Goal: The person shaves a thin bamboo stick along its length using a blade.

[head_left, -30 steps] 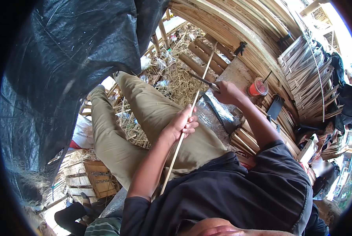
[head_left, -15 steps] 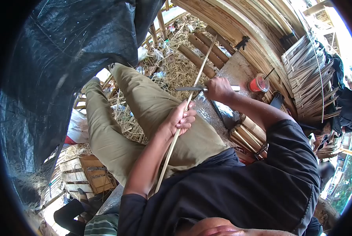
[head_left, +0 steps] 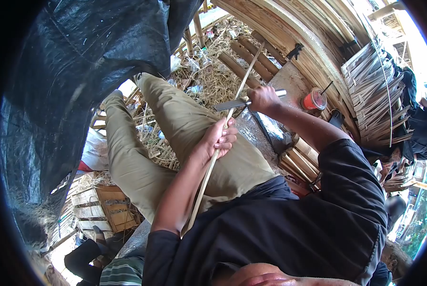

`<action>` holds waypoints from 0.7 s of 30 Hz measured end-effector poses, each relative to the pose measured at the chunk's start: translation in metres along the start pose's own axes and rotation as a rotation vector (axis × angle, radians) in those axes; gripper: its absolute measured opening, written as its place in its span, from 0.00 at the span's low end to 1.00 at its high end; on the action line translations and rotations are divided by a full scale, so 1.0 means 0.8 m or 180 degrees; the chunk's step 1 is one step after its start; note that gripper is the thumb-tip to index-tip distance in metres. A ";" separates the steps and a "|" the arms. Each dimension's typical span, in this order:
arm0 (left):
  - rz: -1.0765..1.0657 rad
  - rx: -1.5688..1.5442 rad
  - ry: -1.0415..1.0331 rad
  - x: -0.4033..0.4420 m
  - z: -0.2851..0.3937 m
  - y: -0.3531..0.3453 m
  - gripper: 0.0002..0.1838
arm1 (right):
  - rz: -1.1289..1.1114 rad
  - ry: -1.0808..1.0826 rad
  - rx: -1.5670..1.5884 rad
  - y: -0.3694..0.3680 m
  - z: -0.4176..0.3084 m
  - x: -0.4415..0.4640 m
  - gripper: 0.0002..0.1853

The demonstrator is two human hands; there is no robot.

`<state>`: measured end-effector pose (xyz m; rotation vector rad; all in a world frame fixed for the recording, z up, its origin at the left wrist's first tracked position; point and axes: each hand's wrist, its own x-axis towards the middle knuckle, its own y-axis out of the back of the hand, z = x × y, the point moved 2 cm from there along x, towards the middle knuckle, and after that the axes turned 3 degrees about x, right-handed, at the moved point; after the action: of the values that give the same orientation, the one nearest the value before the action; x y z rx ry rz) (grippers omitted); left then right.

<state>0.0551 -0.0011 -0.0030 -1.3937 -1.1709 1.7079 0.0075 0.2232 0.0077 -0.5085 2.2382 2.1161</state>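
A long, thin bamboo strip (head_left: 246, 77) runs diagonally across my lap, from near my waist up past the brown slats. My left hand (head_left: 219, 138) is wrapped round it above my thigh. Just above that hand, a knife (head_left: 230, 104) lies across the strip with its flat blade pointing left. The knife's pale handle is closed in my right hand (head_left: 264, 99), and its end sticks out to the right of the fist. Blade and strip appear to touch where they cross.
Bamboo slats (head_left: 246, 62) lie on shavings (head_left: 218, 81) beyond my knees. On the right stand a red cup (head_left: 314, 100) with a straw and a bundle of split bamboo (head_left: 299, 162). A black tarp (head_left: 89, 71) hangs at left. Another person's striped garment (head_left: 123, 272) shows below.
My right hand has moved slightly up and left with the knife, and the blade now shows more of its flat face. My left hand stays nearly in place on the strip.
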 end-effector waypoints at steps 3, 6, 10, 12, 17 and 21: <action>0.0009 0.0041 -0.0008 -0.001 -0.004 0.001 0.13 | -0.0032 -0.1081 -0.0001 0.006 0.047 0.028 0.08; 0.0080 0.0185 -0.0090 -0.005 -0.002 -0.004 0.13 | 0.0301 -0.1295 -0.0171 0.039 0.094 0.022 0.13; -0.0001 0.0139 -0.0098 -0.004 -0.004 -0.001 0.14 | -0.0076 -0.1603 0.0535 0.032 0.106 0.026 0.20; -0.0127 0.0101 -0.0125 -0.003 -0.005 -0.001 0.15 | 0.0073 -0.1283 0.0845 0.029 0.100 0.024 0.20; 0.0051 0.0148 -0.0079 -0.004 -0.010 -0.001 0.15 | -0.0161 -0.1432 0.1892 0.040 0.092 0.037 0.20; 0.0048 0.0207 -0.0083 -0.003 -0.006 0.001 0.16 | 0.0632 -0.1295 0.1450 0.011 0.110 0.061 0.30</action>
<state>0.0604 -0.0027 -0.0031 -1.3481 -1.1115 1.7638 -0.0593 0.2987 -0.0025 0.1550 2.4676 1.5057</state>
